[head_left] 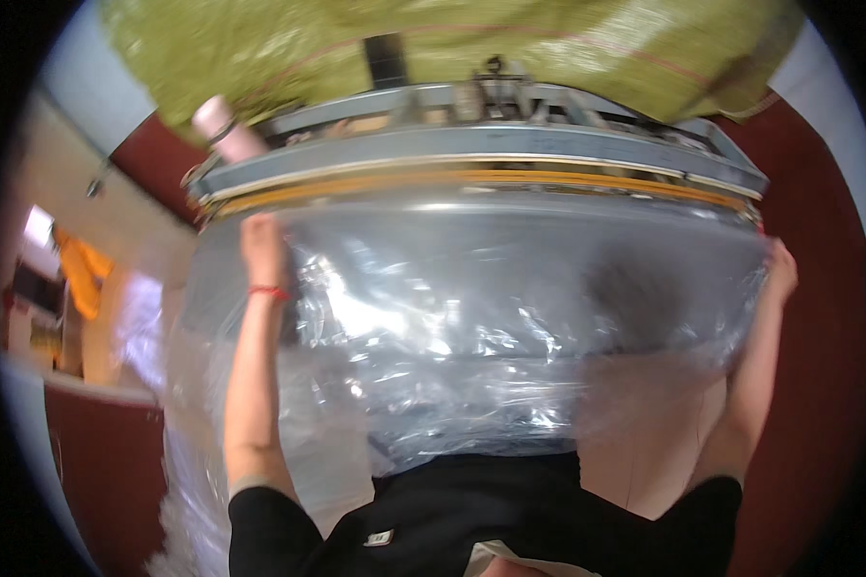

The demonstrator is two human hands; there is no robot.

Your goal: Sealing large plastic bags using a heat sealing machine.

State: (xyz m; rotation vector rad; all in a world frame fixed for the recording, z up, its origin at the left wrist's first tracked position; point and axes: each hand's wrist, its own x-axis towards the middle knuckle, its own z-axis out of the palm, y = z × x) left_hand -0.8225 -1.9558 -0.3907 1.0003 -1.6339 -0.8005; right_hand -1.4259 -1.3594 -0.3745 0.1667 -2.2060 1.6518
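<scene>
A wide sheet of clear plastic film (471,308) spreads between my arms, shiny and wrinkled, and drapes down against my dark shirt. My left hand (265,245), with a red band on its wrist, is closed on the film near its far edge, left of the middle. Out at the film's right edge, my right hand (782,269) grips its far corner. Both arms are stretched forward. Directly beyond the film lies a long grey metal-framed machine (471,146) with an orange strip (510,177) along its front. The fingertips of both hands are partly hidden and blurred.
A pink cylindrical bottle (229,133) leans at the machine's left end. Behind the machine hangs a yellow-green woven sheet (548,48). More clear film (197,462) hangs down at the left, near a doorway with an orange thing (85,274) beyond it.
</scene>
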